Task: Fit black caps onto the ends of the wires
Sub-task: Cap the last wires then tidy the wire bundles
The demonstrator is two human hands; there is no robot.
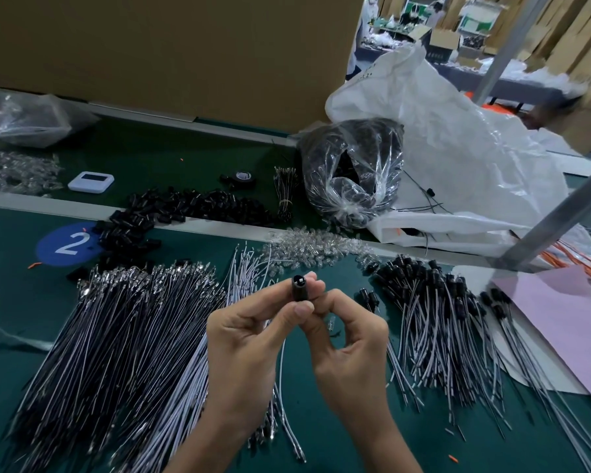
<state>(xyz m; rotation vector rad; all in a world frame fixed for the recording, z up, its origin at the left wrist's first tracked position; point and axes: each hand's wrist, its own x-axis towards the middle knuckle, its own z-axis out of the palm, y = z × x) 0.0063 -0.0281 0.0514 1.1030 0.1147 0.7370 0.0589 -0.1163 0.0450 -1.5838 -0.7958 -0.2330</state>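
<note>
One black cap [299, 288], a short dark tube with its open end up, is pinched nearly upright between the left hand [243, 336] and the right hand [348, 339]; a white wire [282, 370] hangs below it. Loose caps [185, 206] are heaped at the far left. Bare wires [116, 336] with metal tips fan out on the left, and capped wires [434, 315] are piled on the right.

Centre stage over the green worktop [11, 339]: the left hand [243, 339] pinches a black cap [299, 289], open end up; the right hand [350, 346] pinches it from the other side; bare wires [116, 339] fan out left (capped wires [434, 322] heaped right); loose caps [171, 213] lie beyond.
</note>
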